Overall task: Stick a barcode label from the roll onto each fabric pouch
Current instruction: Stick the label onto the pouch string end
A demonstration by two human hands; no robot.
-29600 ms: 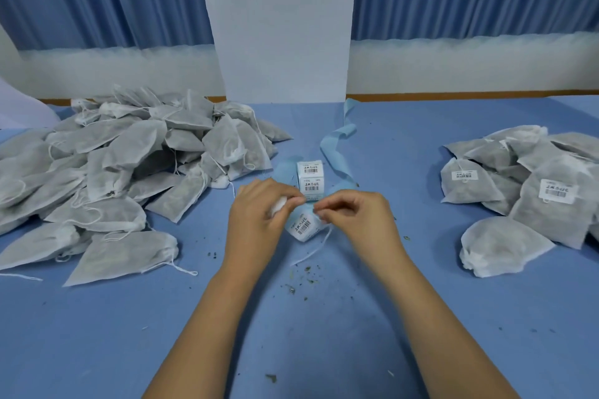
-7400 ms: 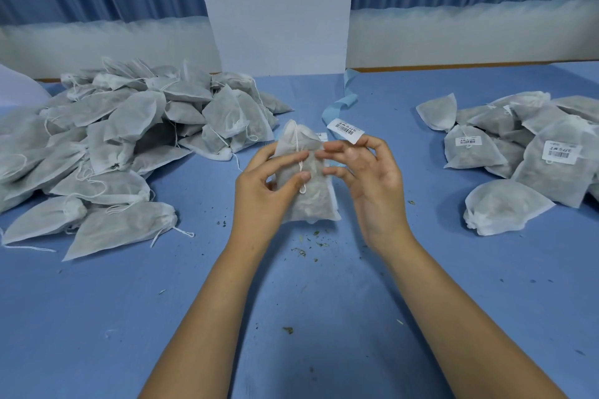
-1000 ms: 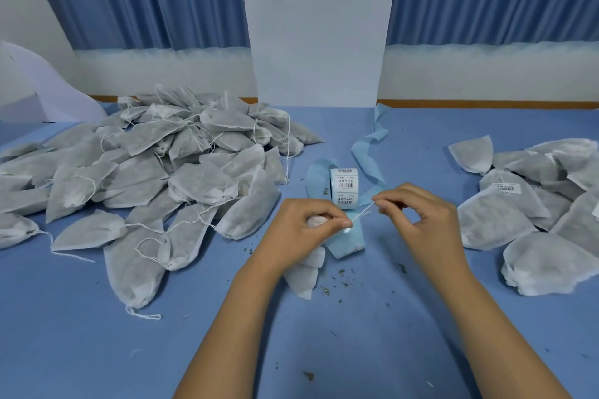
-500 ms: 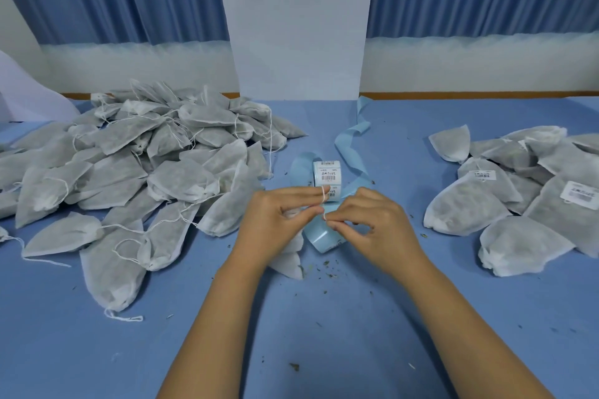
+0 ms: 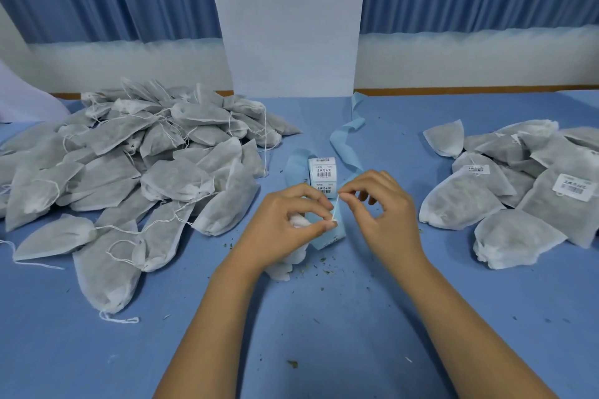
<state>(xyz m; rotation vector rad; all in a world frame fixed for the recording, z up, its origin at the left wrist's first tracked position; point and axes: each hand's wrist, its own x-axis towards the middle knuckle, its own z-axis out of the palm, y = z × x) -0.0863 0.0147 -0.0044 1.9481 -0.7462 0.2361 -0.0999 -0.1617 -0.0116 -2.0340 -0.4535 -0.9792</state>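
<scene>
Since half a second ago the two hands have drawn apart a little, so that the drawstring (image 5: 336, 206) now runs taut between them instead of being hidden in a knot of fingers. Left hand (image 5: 288, 220) is curled round the gathered neck of one pouch (image 5: 287, 264), whose body lies on the blue table (image 5: 324, 334) under the wrist; right hand (image 5: 385, 217) pinches the string's far end between thumb and forefinger, its other fingers loosely bent. Just behind them stands the label roll (image 5: 323, 173), upright, with its spent blue backing strip (image 5: 345, 136) trailing away toward the wall. As for progress, I judge it early: the big heap (image 5: 146, 172) on the left shows no labels at all, while the smaller heap (image 5: 505, 197) on the right carries a barcode label (image 5: 572, 186) on at least two pouches, the others lying with that face hidden or too blurred to tell. No label shows on the pouch in hand, so it seems to be at the closing stage, with peeling and sticking yet to come, and most of the left heap waiting after it
</scene>
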